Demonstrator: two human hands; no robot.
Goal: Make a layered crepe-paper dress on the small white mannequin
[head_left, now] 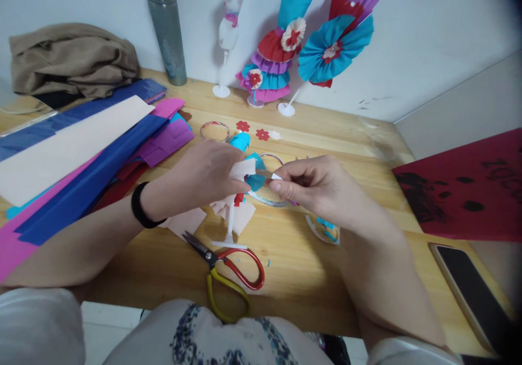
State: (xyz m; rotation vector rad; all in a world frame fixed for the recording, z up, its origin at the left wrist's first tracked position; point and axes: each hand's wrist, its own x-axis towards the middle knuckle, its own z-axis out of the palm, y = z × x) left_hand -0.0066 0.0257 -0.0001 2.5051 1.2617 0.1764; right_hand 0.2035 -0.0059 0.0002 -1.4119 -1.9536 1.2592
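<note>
My left hand (212,170) is closed around a white strip of paper (244,168), over a small stand (230,221) with blue and red paper on it. My right hand (308,183) pinches a small white piece (276,177) between thumb and index finger, just right of the blue paper (256,181). A thin strip seems to run between the two hands. Pale paper pieces (243,216) lie around the stand's base. Scissors (210,257) with one red and one yellow handle rest in front of it. The upper part of the stand is hidden by my left hand.
Coloured paper sheets (77,147) and a brown cloth (73,60) lie left. A bottle (165,33) and decorated mannequins (274,49) stand at the wall. Tape rolls (215,131), red paper flowers (262,134), a phone (468,294) and a red sheet (468,185) are also there.
</note>
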